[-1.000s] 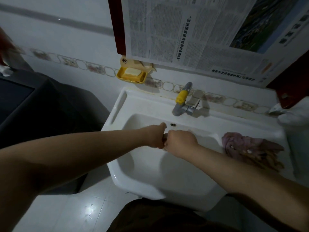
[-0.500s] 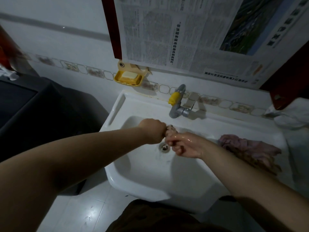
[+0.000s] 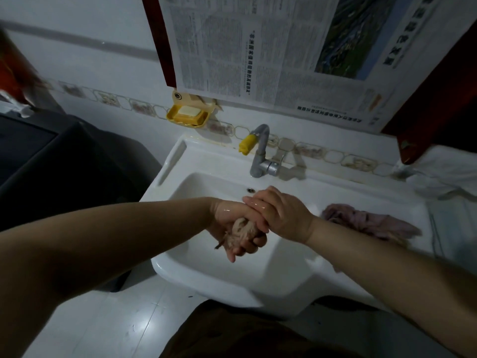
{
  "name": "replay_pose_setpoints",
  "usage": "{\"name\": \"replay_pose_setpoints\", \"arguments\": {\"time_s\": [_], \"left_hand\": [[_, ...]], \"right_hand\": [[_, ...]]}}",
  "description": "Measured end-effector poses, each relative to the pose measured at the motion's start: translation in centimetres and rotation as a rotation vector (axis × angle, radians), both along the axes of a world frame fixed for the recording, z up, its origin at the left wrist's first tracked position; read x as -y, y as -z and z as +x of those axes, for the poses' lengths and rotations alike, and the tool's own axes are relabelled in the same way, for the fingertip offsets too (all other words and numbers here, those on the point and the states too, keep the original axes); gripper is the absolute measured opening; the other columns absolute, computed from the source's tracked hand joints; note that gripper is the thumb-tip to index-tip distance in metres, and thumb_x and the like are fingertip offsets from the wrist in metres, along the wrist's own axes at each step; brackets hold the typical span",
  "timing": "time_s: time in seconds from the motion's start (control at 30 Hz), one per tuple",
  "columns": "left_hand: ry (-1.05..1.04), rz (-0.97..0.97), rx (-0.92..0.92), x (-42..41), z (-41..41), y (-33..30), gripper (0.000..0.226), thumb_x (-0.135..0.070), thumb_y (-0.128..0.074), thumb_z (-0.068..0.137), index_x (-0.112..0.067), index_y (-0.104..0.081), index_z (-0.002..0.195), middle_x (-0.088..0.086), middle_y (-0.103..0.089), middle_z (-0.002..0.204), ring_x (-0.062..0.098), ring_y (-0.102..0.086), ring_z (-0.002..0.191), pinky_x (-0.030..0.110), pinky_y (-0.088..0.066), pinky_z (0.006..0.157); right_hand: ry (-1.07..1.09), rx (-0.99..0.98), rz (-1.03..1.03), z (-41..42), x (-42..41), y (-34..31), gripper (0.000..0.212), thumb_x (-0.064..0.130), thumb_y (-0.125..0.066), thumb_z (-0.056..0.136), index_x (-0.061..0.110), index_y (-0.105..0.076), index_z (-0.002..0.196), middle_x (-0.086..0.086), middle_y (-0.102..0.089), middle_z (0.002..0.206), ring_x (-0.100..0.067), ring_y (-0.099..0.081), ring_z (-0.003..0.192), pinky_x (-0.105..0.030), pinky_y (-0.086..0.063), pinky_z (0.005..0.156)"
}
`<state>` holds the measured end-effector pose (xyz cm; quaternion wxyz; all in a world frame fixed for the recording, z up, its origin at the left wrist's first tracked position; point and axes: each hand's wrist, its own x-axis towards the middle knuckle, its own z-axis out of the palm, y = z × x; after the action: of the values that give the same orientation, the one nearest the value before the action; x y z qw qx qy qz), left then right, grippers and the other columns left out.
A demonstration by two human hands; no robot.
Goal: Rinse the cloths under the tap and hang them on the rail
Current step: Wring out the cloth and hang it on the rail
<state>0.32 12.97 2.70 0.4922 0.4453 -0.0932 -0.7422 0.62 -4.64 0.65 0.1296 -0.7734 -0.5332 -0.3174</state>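
I see both hands over the middle of the sink (image 3: 165, 264), well inside its rim, with bare basin toward the lower right. My left hand (image 3: 233, 223) grips a wadded cloth (image 3: 241, 233), its fingers (image 3: 247, 248) curled round it. My right hand (image 3: 280, 215) lies across the left, fingers wrapped over its back and down onto the wad. The tap (image 3: 259, 153) stands just above them in the frame. 0.5 s ago the hands met fist to fist with the drain showing; now the right overlaps the left and the drain is hidden. I count 2 cloths: 1 held, 1 spare cloth (image 3: 366, 220) on the sink's right ledge. 1 soap dish (image 3: 187, 115) hangs at upper centre.
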Motion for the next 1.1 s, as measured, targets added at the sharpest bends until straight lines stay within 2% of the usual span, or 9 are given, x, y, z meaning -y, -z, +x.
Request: {"name": "replay_pose_setpoints", "arguments": {"time_s": [0.17,0.3,0.37,0.43,0.57,0.7,0.8,0.97,1.1], "left_hand": [[-0.115,0.131,0.086,0.6,-1.1,0.1,0.006,-0.026,-0.051,0.086,-0.023,-0.050,0.082,-0.007,-0.040,0.062,0.005,-0.039,0.053,0.015,-0.038,0.046],[-0.230,0.417,0.324,1.3,-1.4,0.7,0.022,-0.017,-0.057,0.089,-0.022,-0.040,0.076,-0.005,-0.034,0.062,0.007,-0.027,0.049,0.016,-0.018,0.040],[-0.300,0.619,0.538,2.1,-1.5,0.8,0.015,-0.015,-0.059,0.089,-0.016,-0.046,0.081,0.000,-0.043,0.064,0.010,-0.033,0.046,0.017,-0.024,0.039],[-0.321,0.779,0.825,2.9,-1.3,0.9,0.008,-0.012,-0.059,0.086,-0.008,-0.053,0.088,0.009,-0.053,0.073,0.016,-0.043,0.050,0.020,-0.032,0.042],[-0.023,0.980,1.534,2.9,-1.0,1.0,0.040,-0.022,-0.053,0.094,-0.008,-0.035,0.128,0.010,-0.057,0.087,0.026,-0.053,0.073,0.035,-0.042,0.061],[0.395,0.781,1.983,0.8,0.6,0.1,0.040,-0.035,-0.037,0.101,-0.013,-0.029,0.135,0.010,-0.063,0.088,0.030,-0.059,0.074,0.036,-0.048,0.065],[0.531,0.591,2.196,-0.6,2.5,-0.9,0.040,-0.039,-0.035,0.102,-0.015,-0.032,0.133,0.011,-0.065,0.092,0.032,-0.062,0.077,0.033,-0.045,0.063],[0.456,0.117,2.508,-2.2,4.5,-2.1,0.051,-0.025,-0.076,0.080,-0.011,-0.039,0.112,0.008,-0.056,0.057,0.027,-0.052,0.039,0.024,-0.038,0.040],[0.365,0.117,2.532,-2.4,4.6,-1.8,0.032,-0.025,-0.061,0.087,-0.013,-0.042,0.110,0.006,-0.055,0.057,0.024,-0.050,0.038,0.020,-0.031,0.040]], "right_hand": [[-0.007,0.076,-0.268,0.8,-0.1,-1.5,0.015,-0.002,-0.060,0.075,0.009,-0.063,0.085,-0.010,-0.065,0.083,-0.025,-0.058,0.062,-0.027,-0.037,0.035],[0.117,-0.169,-0.664,0.5,-0.8,-2.6,0.023,0.000,-0.072,0.064,0.005,-0.060,0.083,-0.012,-0.061,0.071,-0.028,-0.057,0.052,-0.020,-0.015,0.037],[0.299,-0.371,-0.861,0.5,-1.3,-2.7,0.015,0.004,-0.054,0.085,0.004,-0.055,0.100,-0.013,-0.064,0.087,-0.029,-0.056,0.065,-0.025,-0.019,0.042],[0.448,-0.517,-0.893,0.7,-1.9,-2.6,0.010,0.011,-0.047,0.090,0.010,-0.057,0.093,-0.009,-0.063,0.088,-0.023,-0.045,0.059,-0.026,-0.021,0.045],[0.578,-1.044,-0.651,1.1,-2.8,-1.5,0.022,0.027,-0.050,0.089,0.013,-0.053,0.072,-0.004,-0.053,0.071,-0.018,-0.045,0.058,-0.026,-0.030,0.049],[0.517,-1.864,-0.161,0.1,-3.2,-1.5,0.024,0.014,-0.054,0.081,0.017,-0.039,0.063,0.003,-0.033,0.046,-0.013,-0.025,0.041,-0.022,-0.016,0.045],[0.449,-2.264,0.104,0.0,-3.8,-2.0,0.036,0.017,-0.052,0.087,0.023,-0.031,0.058,0.007,-0.024,0.045,-0.008,-0.016,0.037,-0.019,-0.007,0.042],[0.251,-2.577,0.291,0.6,-4.2,-2.4,0.047,0.022,-0.046,0.092,0.025,-0.026,0.049,0.010,-0.021,0.039,-0.004,-0.016,0.029,-0.016,-0.005,0.034],[0.151,-2.576,0.130,1.9,-2.6,-2.7,0.036,0.039,-0.063,0.079,0.024,-0.035,0.063,0.010,-0.026,0.043,0.000,-0.019,0.031,-0.012,-0.006,0.034]]}}
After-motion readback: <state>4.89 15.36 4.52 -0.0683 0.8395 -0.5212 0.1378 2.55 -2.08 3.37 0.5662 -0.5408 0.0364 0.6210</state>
